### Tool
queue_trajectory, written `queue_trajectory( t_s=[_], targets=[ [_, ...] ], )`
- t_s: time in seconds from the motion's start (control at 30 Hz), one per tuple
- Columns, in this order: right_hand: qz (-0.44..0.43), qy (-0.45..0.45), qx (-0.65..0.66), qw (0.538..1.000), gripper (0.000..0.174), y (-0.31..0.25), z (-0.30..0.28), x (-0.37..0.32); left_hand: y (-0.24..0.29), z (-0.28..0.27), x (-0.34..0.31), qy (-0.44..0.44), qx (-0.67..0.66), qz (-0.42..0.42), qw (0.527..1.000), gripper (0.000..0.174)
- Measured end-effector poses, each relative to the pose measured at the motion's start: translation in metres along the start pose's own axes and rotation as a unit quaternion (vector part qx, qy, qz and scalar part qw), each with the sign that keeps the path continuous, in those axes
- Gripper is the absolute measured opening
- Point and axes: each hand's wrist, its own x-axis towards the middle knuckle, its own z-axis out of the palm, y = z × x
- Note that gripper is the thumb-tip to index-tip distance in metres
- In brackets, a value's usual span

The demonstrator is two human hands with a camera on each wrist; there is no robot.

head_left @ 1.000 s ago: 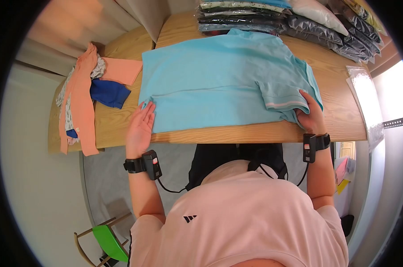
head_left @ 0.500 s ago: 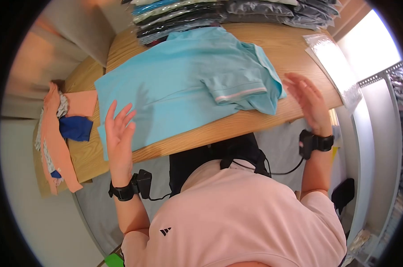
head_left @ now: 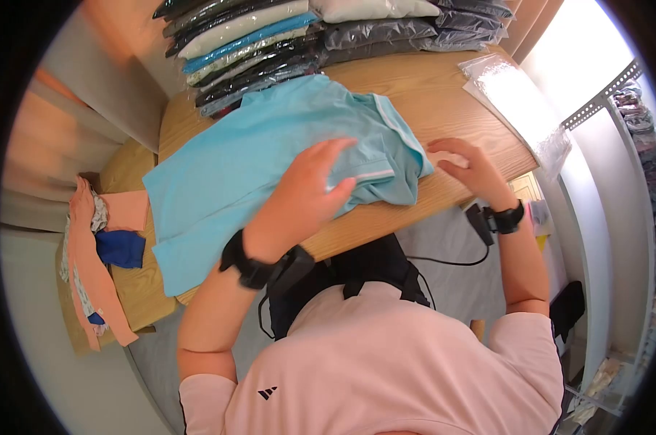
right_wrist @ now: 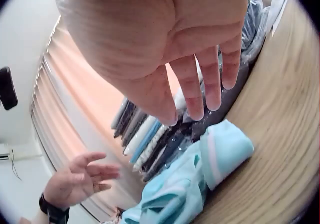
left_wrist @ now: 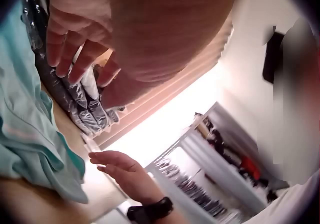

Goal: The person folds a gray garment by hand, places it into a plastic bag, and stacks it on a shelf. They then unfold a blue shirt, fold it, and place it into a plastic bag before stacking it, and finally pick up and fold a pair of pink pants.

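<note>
A light blue shirt (head_left: 226, 159) lies spread on the wooden table, its sleeve with a pale stripe folded over near the right end. Above the shirt, close to that sleeve, my left hand (head_left: 302, 196) hovers with its fingers apart, holding nothing. My right hand (head_left: 474, 172) is just off the shirt's right end, fingers loosely bent and empty. In the right wrist view the right hand (right_wrist: 185, 49) hangs above the table beside the shirt's edge (right_wrist: 227, 151). The left wrist view shows the left hand's fingers (left_wrist: 75, 54) loosely spread over the shirt (left_wrist: 30, 114).
Bagged garments (head_left: 255, 43) are stacked along the back of the wooden table (head_left: 444, 94). Orange clothing (head_left: 92, 268) and a blue piece (head_left: 121, 248) lie at the left end. Clear plastic packaging (head_left: 520, 101) lies at the right edge, near a shelf rack.
Both hands have let go of the shirt and lifted. The left hand has moved right, from the shirt's left end to over the sleeve. The head view has shifted and turned.
</note>
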Motion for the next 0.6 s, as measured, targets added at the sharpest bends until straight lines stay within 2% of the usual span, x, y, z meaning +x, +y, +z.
queue_trajectory(
  t_s=[0.03, 0.07, 0.13, 0.17, 0.2, 0.23, 0.3, 0.37, 0.43, 0.5, 0.57, 0.6],
  targets=[
    [-0.005, 0.005, -0.001, 1.000, 0.024, 0.004, 0.008, 0.006, -0.010, 0.008, 0.013, -0.026, 0.123, 0.063, 0.990, 0.047],
    [0.004, 0.001, -0.016, 1.000, 0.023, 0.006, 0.015, 0.010, -0.020, 0.015, 0.025, -0.024, 0.128, 0.068, 0.989, 0.047],
    [0.008, 0.003, -0.031, 0.999, 0.021, 0.017, 0.025, 0.014, -0.044, 0.028, 0.045, -0.049, 0.166, 0.026, 0.985, 0.039],
    [0.058, 0.042, -0.016, 0.997, 0.017, 0.025, 0.031, 0.014, -0.057, 0.034, 0.053, -0.048, 0.171, 0.030, 0.984, 0.039],
    [0.109, 0.081, 0.001, 0.991, 0.015, 0.029, 0.034, 0.014, -0.070, 0.039, 0.060, -0.049, 0.154, -0.005, 0.987, 0.034],
    [0.107, 0.087, 0.004, 0.990, 0.015, 0.030, 0.035, 0.013, -0.077, 0.041, 0.066, -0.051, 0.136, -0.040, 0.989, 0.029],
    [0.121, 0.111, 0.048, 0.985, 0.018, 0.032, 0.038, 0.011, -0.089, 0.040, 0.074, -0.079, 0.142, -0.045, 0.986, 0.025],
    [0.144, 0.084, 0.071, 0.983, 0.021, 0.031, 0.036, 0.008, -0.098, 0.037, 0.077, -0.113, 0.144, -0.055, 0.982, 0.021],
    [0.132, 0.062, 0.075, 0.987, 0.023, 0.039, 0.038, 0.004, -0.102, 0.029, 0.084, -0.040, -0.005, -0.152, 0.988, 0.020],
    [0.126, 0.061, 0.063, 0.988, 0.022, 0.040, 0.038, 0.002, -0.108, 0.022, 0.084, -0.038, -0.014, -0.185, 0.982, 0.022],
    [0.119, 0.056, 0.048, 0.990, 0.021, 0.040, 0.037, 0.001, -0.114, 0.017, 0.079, 0.048, 0.020, -0.192, 0.980, 0.024],
    [0.128, 0.060, 0.094, 0.985, 0.020, 0.039, 0.035, 0.001, -0.108, 0.008, 0.079, 0.055, 0.013, -0.225, 0.973, 0.028]
  ],
)
